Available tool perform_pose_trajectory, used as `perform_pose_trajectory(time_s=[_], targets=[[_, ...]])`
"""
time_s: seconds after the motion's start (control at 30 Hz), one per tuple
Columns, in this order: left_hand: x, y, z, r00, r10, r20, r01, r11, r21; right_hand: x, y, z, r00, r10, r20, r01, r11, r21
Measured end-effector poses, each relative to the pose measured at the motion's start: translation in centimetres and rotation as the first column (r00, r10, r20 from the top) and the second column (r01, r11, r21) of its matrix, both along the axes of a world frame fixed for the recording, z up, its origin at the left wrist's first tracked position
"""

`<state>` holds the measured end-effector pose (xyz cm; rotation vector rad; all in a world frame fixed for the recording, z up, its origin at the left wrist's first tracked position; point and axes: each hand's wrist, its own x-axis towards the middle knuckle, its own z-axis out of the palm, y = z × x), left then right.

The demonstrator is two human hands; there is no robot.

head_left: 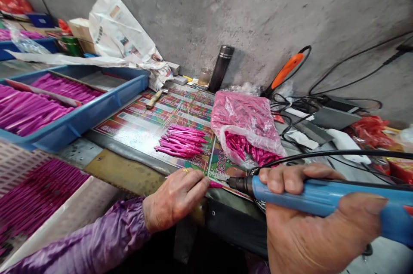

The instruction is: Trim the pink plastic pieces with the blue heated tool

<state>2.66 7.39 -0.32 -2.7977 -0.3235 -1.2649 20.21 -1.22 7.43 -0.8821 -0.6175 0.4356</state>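
Note:
My left hand is closed on slim pink tweezers, mostly hidden by the fingers, with one end poking out to the right. A blue electric screwdriver with a black nose lies in the grip of my right hand, the fingers wrapped over its body. Its tip points left, close to the exposed end; I cannot tell whether they touch. Just beyond my left hand is a pile of pink tweezers. A clear plastic bag full of shiny pink pieces lies open behind the screwdriver.
Blue tray at left holds rows of pink pieces; a white basket below holds more. Small hammer, dark flask and an orange-handled tool stand or lie behind. Black cables cross the right side.

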Motion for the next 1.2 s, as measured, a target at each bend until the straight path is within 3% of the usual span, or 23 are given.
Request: perform_pose_trajectory(time_s=[0.33, 0.67, 0.97, 1.2], targets=[[0.0, 0.1, -1.5, 1.0, -0.012, -0.003, 0.012, 0.999, -0.053, -0.2, -0.4, 0.3, 0.999, 0.023, 0.022, -0.024, 1.0, 0.013], [0.1, 0.2, -0.6, 1.0, -0.02, -0.008, 0.02, 0.999, 0.029, -0.7, -0.1, -0.2, 0.997, 0.072, -0.007, -0.071, 0.997, 0.025], [-0.1, 0.2, 0.1, 0.999, 0.007, -0.044, -0.005, 0.999, 0.051, -0.1, -0.1, -0.2, 1.0, -0.002, 0.004, 0.002, 1.0, 0.001], [-0.2, 0.1, 0.3, 1.0, -0.004, -0.024, 0.006, 0.996, 0.091, 0.5, -0.2, -1.3, 0.999, -0.012, 0.03, 0.012, 1.0, -0.008]])
